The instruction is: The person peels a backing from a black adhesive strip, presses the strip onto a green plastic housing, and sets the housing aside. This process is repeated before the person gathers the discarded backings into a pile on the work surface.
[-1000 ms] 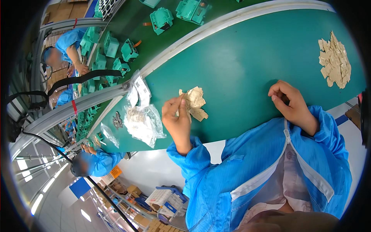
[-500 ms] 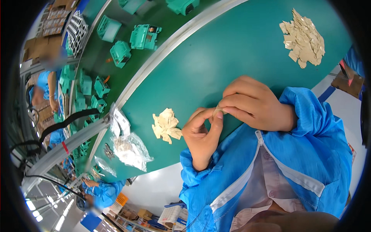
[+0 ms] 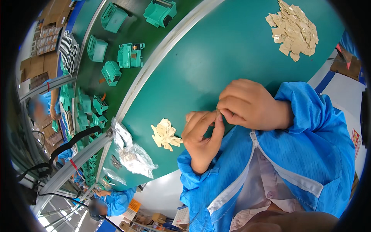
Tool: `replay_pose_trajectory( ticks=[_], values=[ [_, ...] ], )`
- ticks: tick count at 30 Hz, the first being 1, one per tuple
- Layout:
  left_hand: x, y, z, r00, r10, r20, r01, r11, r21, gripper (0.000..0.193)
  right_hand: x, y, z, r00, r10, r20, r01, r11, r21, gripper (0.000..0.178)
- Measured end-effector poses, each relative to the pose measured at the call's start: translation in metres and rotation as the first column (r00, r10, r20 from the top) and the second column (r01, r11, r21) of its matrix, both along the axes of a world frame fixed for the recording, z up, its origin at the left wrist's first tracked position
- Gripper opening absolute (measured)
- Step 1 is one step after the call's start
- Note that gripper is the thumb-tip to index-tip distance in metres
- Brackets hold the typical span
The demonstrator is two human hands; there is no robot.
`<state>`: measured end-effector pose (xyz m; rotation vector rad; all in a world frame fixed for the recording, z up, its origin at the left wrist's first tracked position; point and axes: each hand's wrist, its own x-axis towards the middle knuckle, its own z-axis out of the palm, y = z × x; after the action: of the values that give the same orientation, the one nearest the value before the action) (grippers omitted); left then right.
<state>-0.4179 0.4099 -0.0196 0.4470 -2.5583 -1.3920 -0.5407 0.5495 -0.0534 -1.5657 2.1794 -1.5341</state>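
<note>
My left hand and my right hand meet over the near side of the green tabletop. Both are closed in a pinch, their fingertips touching around a small thin beige piece, of which only a sliver shows. To the left of my left hand lies a small pile of pale beige flat pieces. A larger heap of similar angular beige pieces sits at the far right of the tabletop.
Clear plastic bags lie at the table's left end beside small dark parts. Beyond a pale metal rail, green plastic housings stand on a dark green belt. A co-worker in blue sits at the lower left; another's arm shows farther up.
The view has shifted, so the belt and housings appear lower. My fingertips stay together, the right fingers curled more, and less of the beige piece shows between them.
</note>
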Motion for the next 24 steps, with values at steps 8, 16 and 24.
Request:
replay_pose_trajectory(
  ticks=[8,16,24],
  values=[
    [0.003,0.01,-0.004,0.976,0.198,0.088,-0.216,0.858,0.465,0.02,-0.002,0.004,-0.007,0.946,0.0,0.325,0.035,0.994,-0.102,0.009],
    [-0.002,0.013,-0.003,0.988,0.142,0.062,-0.151,0.971,0.187,0.013,0.003,0.006,-0.008,0.984,-0.007,0.179,0.012,1.0,-0.027,0.011],
    [-0.001,0.018,-0.007,0.992,0.124,0.037,-0.129,0.974,0.187,0.013,-0.001,0.005,-0.011,0.982,-0.021,0.19,0.017,1.0,0.021,0.013]
  ],
)
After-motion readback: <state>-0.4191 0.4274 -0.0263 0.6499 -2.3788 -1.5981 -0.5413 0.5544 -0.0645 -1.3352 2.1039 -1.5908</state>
